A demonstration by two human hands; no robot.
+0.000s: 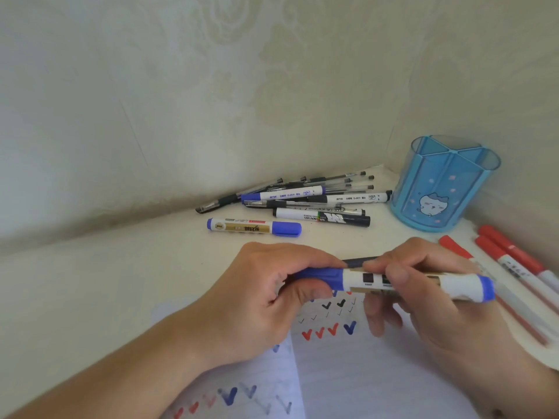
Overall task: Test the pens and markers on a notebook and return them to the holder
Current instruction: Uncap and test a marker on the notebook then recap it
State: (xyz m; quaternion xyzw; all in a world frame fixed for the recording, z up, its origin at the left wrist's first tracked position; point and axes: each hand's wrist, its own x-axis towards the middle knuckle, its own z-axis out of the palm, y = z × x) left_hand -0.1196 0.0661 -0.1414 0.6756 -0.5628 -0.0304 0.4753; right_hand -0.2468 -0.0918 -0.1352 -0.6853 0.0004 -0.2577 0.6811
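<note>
A person's two bare hands hold one blue-and-white marker (393, 281) level above an open notebook (348, 367), just below the centre of the view. The left hand (266, 294) curls its fingers around the marker's blue cap (320, 278) at the left end. The right hand (423, 285) pinches the white barrel between thumb and fingers, with the blue tail end sticking out toward 3 o'clock. Whether the cap is fully seated or being pulled cannot be told.

The notebook page lies at 6 o'clock, under the hands, marked with rows of red, blue and black tick marks (329, 329).

At 12 o'clock from the hands, a second blue-capped marker (254, 227) lies alone on the white table (136, 267). Just behind it is a loose pile of pens and markers (305, 198), lying flat against the wall.

At 2 o'clock stands an upright, translucent blue pen holder (444, 182) with dividers and a cartoon animal on its side; no pens show inside it.

At 3 o'clock, near the right edge, several red-capped pens (508, 255) lie side by side on the table
</note>
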